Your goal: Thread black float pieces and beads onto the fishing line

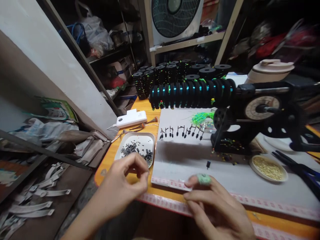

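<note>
My left hand [130, 181] is over the table's front edge, by a white tray [153, 140] of small dark cylindrical parts [131, 149]. Its thumb and forefinger are pressed together; anything between them is too small to make out. Across from it, my right hand [217, 206] has bent, parted fingers, with nothing visible in them and green tape [204, 179] round one finger. Beyond, on the pale board [180, 163], lies a single small black piece [208, 164]. Several similar black pieces on thin stems [185, 133] form a row farther back.
A black hand-cranked winder [250, 113] holds a ribbed black roller [192, 93] above the board. At right are a dish of gold bits [268, 168] and dark-handled pliers [297, 166]. Green strands [203, 117], a white power strip [131, 118] and black spools [160, 73] lie behind.
</note>
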A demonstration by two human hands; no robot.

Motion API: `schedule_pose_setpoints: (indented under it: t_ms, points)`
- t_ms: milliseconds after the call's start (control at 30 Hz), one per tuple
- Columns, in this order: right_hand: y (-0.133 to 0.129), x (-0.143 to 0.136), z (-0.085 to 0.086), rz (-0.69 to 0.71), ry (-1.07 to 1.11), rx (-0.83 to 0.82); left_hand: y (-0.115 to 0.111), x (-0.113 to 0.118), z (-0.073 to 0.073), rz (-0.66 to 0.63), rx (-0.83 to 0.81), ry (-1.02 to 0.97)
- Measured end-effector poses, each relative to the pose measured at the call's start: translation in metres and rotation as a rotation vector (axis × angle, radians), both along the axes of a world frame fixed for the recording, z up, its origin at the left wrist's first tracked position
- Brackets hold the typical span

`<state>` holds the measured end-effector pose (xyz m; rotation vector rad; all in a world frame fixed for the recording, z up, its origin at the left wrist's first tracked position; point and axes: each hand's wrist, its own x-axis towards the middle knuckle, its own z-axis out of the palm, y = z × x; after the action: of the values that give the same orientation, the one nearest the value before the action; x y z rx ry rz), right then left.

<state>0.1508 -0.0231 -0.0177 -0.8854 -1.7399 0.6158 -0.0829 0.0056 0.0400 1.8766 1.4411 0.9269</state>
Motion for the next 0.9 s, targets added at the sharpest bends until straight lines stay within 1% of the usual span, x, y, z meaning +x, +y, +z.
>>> schedule_pose_setpoints:
  t_ms: [67,133,267,400,500,633,700,767,833,900]
  points:
    - [0.001,-0.001,0.010,0.063,-0.007,-0.018,-0.016,0.011,-0.003,-0.049,-0.085,-0.043]
    - [0.000,-0.002,0.019,0.121,-0.027,-0.022,-0.029,0.021,-0.005,-0.094,-0.128,-0.031]
    - [-0.007,-0.001,0.032,0.193,-0.020,-0.067,-0.044,0.029,-0.009,-0.116,-0.064,-0.015]
    - [-0.015,0.008,0.037,0.193,-0.071,-0.132,-0.055,0.025,-0.021,-0.067,-0.019,-0.066]
    - [-0.018,0.015,0.042,0.189,-0.093,-0.118,-0.062,0.018,-0.031,0.016,-0.027,-0.199]
    - [-0.017,0.024,0.055,0.348,-0.137,-0.080,-0.069,0.008,-0.039,0.126,-0.044,-0.405]
    - [-0.017,0.030,0.061,0.381,-0.186,-0.059,-0.069,0.009,-0.040,0.110,-0.058,-0.486]
    - [-0.017,0.035,0.064,0.355,-0.221,-0.047,-0.068,0.018,-0.041,0.047,-0.088,-0.562]
    - [-0.017,0.040,0.063,0.341,-0.213,-0.051,-0.067,0.033,-0.042,-0.004,-0.125,-0.672]
    - [-0.018,0.043,0.059,0.345,-0.184,-0.060,-0.065,0.050,-0.044,-0.006,-0.156,-0.805]
